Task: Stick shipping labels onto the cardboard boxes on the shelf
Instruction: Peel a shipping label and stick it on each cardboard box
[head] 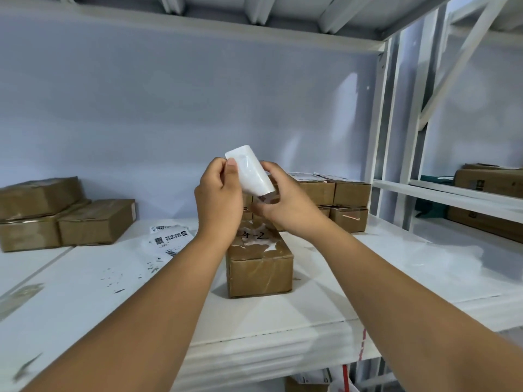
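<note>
In the head view, a white shipping label (252, 174) is held up at the centre of the frame, above the shelf (382, 267) and touching no box. Its upper left corner is pinched between the thumb and curled fingers of the left hand (216, 193). Its lower end is gripped by the right hand (285, 205), whose fingers are curled behind the sheet. The label is tilted, with its top leaning toward the left of the frame, and its blank side is turned to the camera.

Directly below the hands, a cardboard box (259, 267) stands alone on the white shelf board; handwritten marks and torn white paper scraps are seen on its top. Loose printed labels (167, 239) lie flat on the board just left of this box. At the left edge of the frame, brown boxes (56, 219) are stacked against the back wall. Behind the right hand, a stack of labelled boxes (345, 199) is seen. At the far right, further boxes (489, 182) rest on a neighbouring rack.
</note>
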Demonstrator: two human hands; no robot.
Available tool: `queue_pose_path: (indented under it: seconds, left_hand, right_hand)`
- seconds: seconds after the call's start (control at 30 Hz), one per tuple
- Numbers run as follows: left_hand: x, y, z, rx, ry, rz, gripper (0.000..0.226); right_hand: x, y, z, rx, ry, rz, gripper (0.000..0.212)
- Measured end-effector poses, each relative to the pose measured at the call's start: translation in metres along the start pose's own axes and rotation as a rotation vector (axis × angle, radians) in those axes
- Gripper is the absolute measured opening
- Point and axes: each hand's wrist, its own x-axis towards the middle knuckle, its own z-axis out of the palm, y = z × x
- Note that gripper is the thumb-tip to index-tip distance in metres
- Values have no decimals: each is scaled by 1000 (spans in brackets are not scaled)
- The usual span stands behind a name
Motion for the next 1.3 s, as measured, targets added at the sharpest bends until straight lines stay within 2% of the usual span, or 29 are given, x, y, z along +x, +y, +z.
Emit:
queue_pose_path:
  seconds: [0.13,0.27,0.33,0.47,0.6,0.7,0.77,0.83,0.87,0.97,1.03,1.2,1.3]
  left_hand:
    - [3,2,-2,-37,32,-77,35]
    - [1,1,1,-67,-73,-135,42]
    - [-2,0,2,-81,-154,-145,38]
    - [-4,4,2,-88,-290,-120,39]
    - [-6,10,1,-191,-365,-218,46]
    - [-8,16,-6,-283,-392,-299,62]
    - [-5,17,-10,-312,-347,-289,50]
    - [-1,12,-11,-314,-281,-245,15]
    - [1,9,-11,-320,-266,-225,15]
    - [4,7,-10,-370,-298,-208,47]
    - [5,6,-11,-398,-336,-219,54]
    - [2,4,-8,-278,-407,-125,34]
    - [2,2,-7,-246,-448,-97,36]
  right_hand:
    - [4,7,18,142,210,-8,37]
    - [3,13,20,104,285,21,36]
    - [2,14,14,162,300,69,33]
    - [-2,12,4,334,268,106,26]
    - [-7,11,5,354,185,134,28]
    - [-5,15,4,387,274,229,24]
    - [-5,14,3,432,310,306,24]
    - [-5,13,2,519,262,332,25]
    - [-6,11,3,560,224,339,24]
    - [-8,5,4,633,162,355,13]
    - [-11,1,4,675,157,366,16]
    - [-11,4,3,683,54,359,32]
    - [-10,5,3,691,91,368,35]
